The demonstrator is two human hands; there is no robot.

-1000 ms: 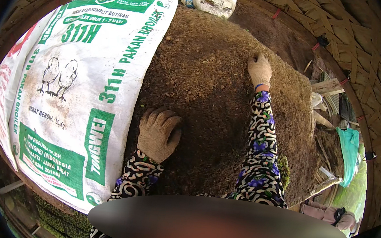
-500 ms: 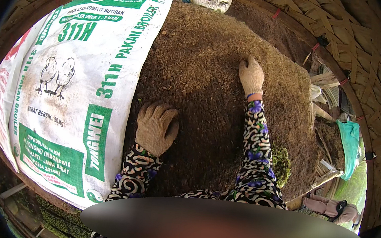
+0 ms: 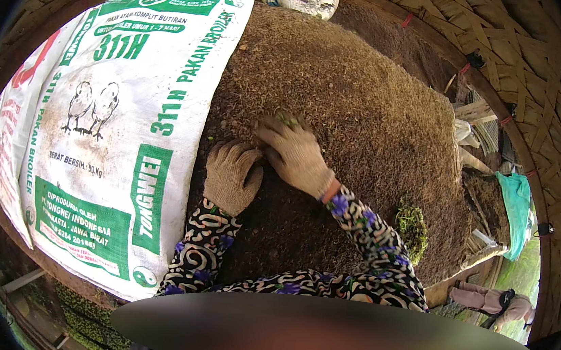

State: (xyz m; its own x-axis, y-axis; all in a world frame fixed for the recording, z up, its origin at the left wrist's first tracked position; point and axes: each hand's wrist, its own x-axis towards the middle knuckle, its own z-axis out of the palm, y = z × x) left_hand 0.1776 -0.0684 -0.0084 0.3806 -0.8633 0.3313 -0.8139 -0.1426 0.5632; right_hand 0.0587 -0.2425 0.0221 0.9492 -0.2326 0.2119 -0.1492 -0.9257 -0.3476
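Note:
Both hands wear tan knitted gloves and rest at the surface of a bed of loose brown soil (image 3: pixel 363 108). My left hand (image 3: pixel 232 177) lies palm down on dark soil beside the edge of a white woven sack (image 3: pixel 119 151), its fingers stretched forward. Just to its right, my right hand (image 3: pixel 295 155) reaches in from the right, with its thumb side near the left hand's fingers. The right fingers are spread over the soil, their tips dirty and partly lost in it. Small green bits (image 3: pixel 291 119) show at those fingers. I see nothing gripped in either hand.
A clump of green moss or seedlings (image 3: pixel 411 231) lies on the soil at the right. Beyond the bed's right edge hangs a turquoise cloth (image 3: pixel 514 213). A white container (image 3: pixel 307 0) stands at the far edge. Another person (image 3: pixel 489 305) is partly visible at lower right.
My right hand has swept from the far right of the soil back toward me and left, beside my left hand. The left hand has stayed nearly in place.

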